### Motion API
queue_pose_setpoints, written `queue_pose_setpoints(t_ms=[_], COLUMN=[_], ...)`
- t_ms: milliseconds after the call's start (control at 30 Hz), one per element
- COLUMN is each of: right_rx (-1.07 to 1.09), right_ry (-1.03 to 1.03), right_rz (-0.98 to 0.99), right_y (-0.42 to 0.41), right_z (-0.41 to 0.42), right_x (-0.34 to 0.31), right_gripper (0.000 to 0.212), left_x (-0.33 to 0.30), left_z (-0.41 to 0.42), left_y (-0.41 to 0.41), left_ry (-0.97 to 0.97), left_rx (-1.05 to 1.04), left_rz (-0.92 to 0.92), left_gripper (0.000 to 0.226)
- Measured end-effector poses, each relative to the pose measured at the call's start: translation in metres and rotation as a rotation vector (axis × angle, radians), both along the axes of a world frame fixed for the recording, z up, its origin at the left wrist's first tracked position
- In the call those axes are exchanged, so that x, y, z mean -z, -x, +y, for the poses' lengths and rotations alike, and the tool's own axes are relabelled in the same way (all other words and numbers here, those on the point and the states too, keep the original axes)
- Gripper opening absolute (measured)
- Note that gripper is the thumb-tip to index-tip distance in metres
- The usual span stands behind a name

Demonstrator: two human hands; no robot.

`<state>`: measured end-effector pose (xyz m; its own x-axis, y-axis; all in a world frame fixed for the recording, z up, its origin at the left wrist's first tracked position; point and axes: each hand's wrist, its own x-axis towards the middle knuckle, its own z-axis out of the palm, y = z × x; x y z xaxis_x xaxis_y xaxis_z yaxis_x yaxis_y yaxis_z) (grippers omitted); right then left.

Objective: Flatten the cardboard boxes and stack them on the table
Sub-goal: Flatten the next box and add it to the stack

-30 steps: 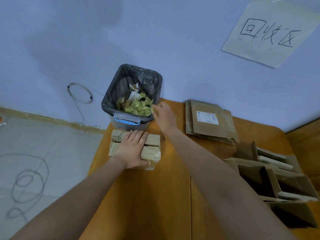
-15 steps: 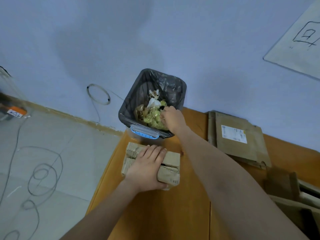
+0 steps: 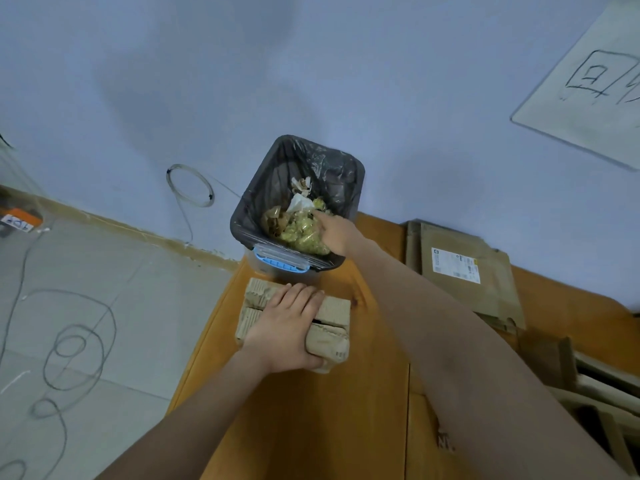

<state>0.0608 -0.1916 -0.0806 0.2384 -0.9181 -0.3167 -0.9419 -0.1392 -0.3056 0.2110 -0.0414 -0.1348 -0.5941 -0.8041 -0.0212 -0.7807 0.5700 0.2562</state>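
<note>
Here the left hand (image 3: 289, 327) grips the box (image 3: 298, 322); right hand (image 3: 334, 233) reaches into the bin (image 3: 349, 188), finger state unclear; bumping could tip it.

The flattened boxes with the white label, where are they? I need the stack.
Head view, right side: the flattened boxes lie on the table against the wall, right of the bin.
</note>
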Motion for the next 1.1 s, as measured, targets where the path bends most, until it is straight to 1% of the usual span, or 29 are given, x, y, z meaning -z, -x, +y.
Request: queue_pose_setpoints(t_ms=[67,133,300,433,533,600,833,1000,1100], right_rx=[0.145,0.237,0.331,0.324,0.367,0.377,0.238,0.156,0.168], right_ry=[-0.062,-0.073,-0.048,0.013,0.102,0.127,0.231,0.274,0.306], right_rz=[-0.17,-0.293,-0.422,-0.41,-0.488,-0.494,-0.406,-0.419,-0.446], right_y=[-0.002,-0.002,0.001,0.005,0.006,0.009,0.014,0.017,0.017], right_z=[0.0,0.002,0.014,0.022,0.029,0.033,0.04,0.041,0.037], right_x=[-0.006,-0.012,-0.022,-0.025,-0.033,-0.041,-0.061,-0.067,-0.068], right_gripper=[0.057,0.055,0.052,0.048,0.045,0.048,0.05,0.057,0.057], left_x=[-0.001,-0.001,-0.004,-0.004,-0.005,-0.006,-0.007,-0.005,-0.003], left_z=[0.001,0.001,0.001,0.004,0.008,0.009,0.011,0.011,0.01], left_y=[0.0,0.0,0.0,0.0,0.0,0.0,0.001,0.001,0.001], left_ry=[0.002,0.0,0.007,-0.001,-0.005,-0.015,-0.051,-0.048,-0.044], left_rx=[0.0,-0.001,0.009,0.007,0.007,0.004,-0.013,-0.021,-0.026], left_rz=[-0.004,0.001,-0.015,-0.02,-0.03,-0.038,-0.065,-0.065,-0.065], left_gripper=[0.115,0.115,0.115,0.115,0.115,0.116,0.117,0.118,0.117])
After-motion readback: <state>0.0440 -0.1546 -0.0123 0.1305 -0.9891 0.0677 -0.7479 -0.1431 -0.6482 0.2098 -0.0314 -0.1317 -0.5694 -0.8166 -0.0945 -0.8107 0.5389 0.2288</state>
